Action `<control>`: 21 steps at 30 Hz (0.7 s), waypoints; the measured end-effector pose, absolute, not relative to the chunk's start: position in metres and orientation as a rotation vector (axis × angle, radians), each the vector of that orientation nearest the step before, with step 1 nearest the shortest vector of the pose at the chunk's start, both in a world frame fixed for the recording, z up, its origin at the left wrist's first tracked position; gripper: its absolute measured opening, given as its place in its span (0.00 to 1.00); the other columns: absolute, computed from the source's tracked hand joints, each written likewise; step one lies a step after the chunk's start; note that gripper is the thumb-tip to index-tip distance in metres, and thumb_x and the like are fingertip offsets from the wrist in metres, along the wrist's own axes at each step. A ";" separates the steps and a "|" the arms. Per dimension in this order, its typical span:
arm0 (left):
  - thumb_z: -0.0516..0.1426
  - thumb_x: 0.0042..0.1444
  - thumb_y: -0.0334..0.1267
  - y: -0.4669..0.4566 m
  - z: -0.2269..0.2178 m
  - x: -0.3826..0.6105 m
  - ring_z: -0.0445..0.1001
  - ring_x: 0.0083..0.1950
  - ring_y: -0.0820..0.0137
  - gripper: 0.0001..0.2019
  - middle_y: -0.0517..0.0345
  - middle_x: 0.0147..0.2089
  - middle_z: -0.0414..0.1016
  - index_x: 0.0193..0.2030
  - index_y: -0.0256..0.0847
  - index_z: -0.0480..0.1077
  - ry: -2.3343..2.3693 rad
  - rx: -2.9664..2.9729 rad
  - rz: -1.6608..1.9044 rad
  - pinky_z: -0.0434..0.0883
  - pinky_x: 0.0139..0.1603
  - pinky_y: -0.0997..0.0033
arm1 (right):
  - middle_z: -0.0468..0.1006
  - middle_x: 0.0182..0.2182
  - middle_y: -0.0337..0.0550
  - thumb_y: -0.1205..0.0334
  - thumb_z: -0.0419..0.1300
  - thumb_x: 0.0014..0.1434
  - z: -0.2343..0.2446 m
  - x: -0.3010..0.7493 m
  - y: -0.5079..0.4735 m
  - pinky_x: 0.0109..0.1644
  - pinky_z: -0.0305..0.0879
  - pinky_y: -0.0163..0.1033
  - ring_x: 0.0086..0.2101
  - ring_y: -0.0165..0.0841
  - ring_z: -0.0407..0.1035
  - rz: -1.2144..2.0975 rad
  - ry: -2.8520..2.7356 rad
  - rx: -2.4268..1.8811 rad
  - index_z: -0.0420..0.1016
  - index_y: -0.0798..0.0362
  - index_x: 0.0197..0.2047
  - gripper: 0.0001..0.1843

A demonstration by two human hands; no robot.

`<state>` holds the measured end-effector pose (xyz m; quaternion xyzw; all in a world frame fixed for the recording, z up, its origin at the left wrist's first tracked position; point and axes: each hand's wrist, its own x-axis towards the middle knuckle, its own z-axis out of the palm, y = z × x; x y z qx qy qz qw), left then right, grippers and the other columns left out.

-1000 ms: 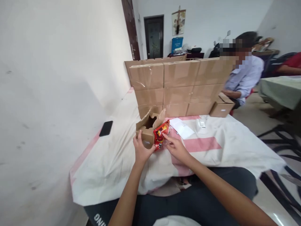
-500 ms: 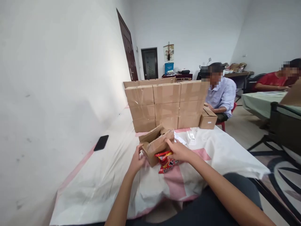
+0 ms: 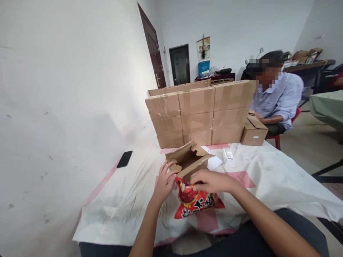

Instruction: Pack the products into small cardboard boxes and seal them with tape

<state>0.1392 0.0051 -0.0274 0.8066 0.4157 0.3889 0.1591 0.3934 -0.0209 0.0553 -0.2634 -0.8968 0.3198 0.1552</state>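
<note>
Red packet [image 3: 197,203] touches the right hand [image 3: 211,181], whose grip I cannot make out, over pink-striped cloth [image 3: 128,200] amid white walls [image 3: 72,89].

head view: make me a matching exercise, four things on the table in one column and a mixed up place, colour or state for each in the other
1. phone
2. packet
3. open box
4. stack

A. taped, three rows high
B. red, with the right hand at its upper edge
C. brown, between the packet and the stack
D. black, lying on the left part of the cloth

Right pairs: 1-D, 2-B, 3-C, 4-A
</note>
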 end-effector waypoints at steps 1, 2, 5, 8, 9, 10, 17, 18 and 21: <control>0.48 0.69 0.42 0.004 -0.029 0.139 0.47 0.76 0.55 0.16 0.53 0.69 0.63 0.49 0.47 0.77 1.175 2.285 1.115 0.51 0.74 0.39 | 0.75 0.28 0.40 0.55 0.58 0.66 0.066 0.400 -0.026 0.36 0.61 0.34 0.30 0.30 0.67 0.947 -2.432 -0.691 0.77 0.55 0.31 0.16; 0.47 0.69 0.43 0.001 -0.029 0.139 0.46 0.77 0.54 0.16 0.52 0.70 0.62 0.49 0.46 0.76 1.152 2.270 1.107 0.51 0.74 0.39 | 0.75 0.29 0.40 0.52 0.59 0.66 0.075 0.406 -0.030 0.36 0.62 0.34 0.30 0.31 0.68 0.935 -2.217 -0.683 0.77 0.55 0.31 0.17; 0.49 0.68 0.44 -0.012 -0.028 0.140 0.42 0.79 0.52 0.15 0.50 0.74 0.56 0.51 0.43 0.74 1.045 2.300 1.027 0.52 0.74 0.40 | 0.77 0.33 0.41 0.47 0.60 0.65 0.095 0.420 -0.034 0.38 0.67 0.37 0.34 0.33 0.71 0.706 -1.461 -0.746 0.79 0.52 0.38 0.16; 0.53 0.65 0.41 -0.027 -0.022 0.144 0.40 0.79 0.51 0.12 0.49 0.74 0.55 0.50 0.43 0.73 0.973 2.449 0.949 0.53 0.74 0.42 | 0.78 0.34 0.41 0.47 0.63 0.63 0.102 0.425 -0.031 0.42 0.69 0.40 0.38 0.37 0.72 0.470 -1.198 -0.791 0.79 0.50 0.42 0.15; 0.54 0.63 0.40 -0.031 -0.021 0.146 0.40 0.79 0.51 0.12 0.49 0.74 0.56 0.50 0.43 0.73 0.972 2.499 0.947 0.53 0.74 0.42 | 0.77 0.33 0.41 0.48 0.63 0.63 0.103 0.424 -0.029 0.42 0.69 0.40 0.38 0.37 0.72 0.407 -1.243 -0.814 0.79 0.50 0.40 0.14; 0.56 0.61 0.39 -0.034 -0.020 0.148 0.40 0.79 0.50 0.12 0.49 0.73 0.56 0.50 0.43 0.73 0.977 2.543 0.945 0.53 0.74 0.42 | 0.75 0.32 0.41 0.49 0.62 0.64 0.102 0.422 -0.028 0.40 0.68 0.39 0.36 0.36 0.71 0.341 -1.317 -0.832 0.78 0.51 0.37 0.13; 0.58 0.61 0.35 -0.027 -0.024 0.155 0.47 0.77 0.51 0.11 0.46 0.69 0.62 0.50 0.42 0.73 0.970 2.611 1.058 0.55 0.74 0.43 | 0.72 0.31 0.44 0.61 0.54 0.70 0.085 0.415 -0.020 0.38 0.61 0.38 0.33 0.33 0.66 -0.022 -1.893 -0.781 0.77 0.53 0.36 0.14; 0.56 0.63 0.35 -0.025 -0.026 0.156 0.53 0.75 0.53 0.09 0.46 0.67 0.65 0.49 0.42 0.73 0.978 2.578 1.094 0.57 0.74 0.44 | 0.73 0.33 0.45 0.62 0.53 0.70 0.083 0.418 -0.017 0.39 0.61 0.39 0.35 0.34 0.66 -0.063 -1.989 -0.803 0.78 0.53 0.39 0.13; 0.56 0.65 0.37 -0.024 -0.025 0.158 0.68 0.66 0.57 0.07 0.46 0.60 0.73 0.46 0.42 0.75 0.990 2.424 1.154 0.65 0.69 0.47 | 0.77 0.35 0.46 0.67 0.54 0.68 0.081 0.428 -0.012 0.40 0.59 0.38 0.36 0.35 0.68 -0.064 -2.273 -0.956 0.80 0.52 0.41 0.12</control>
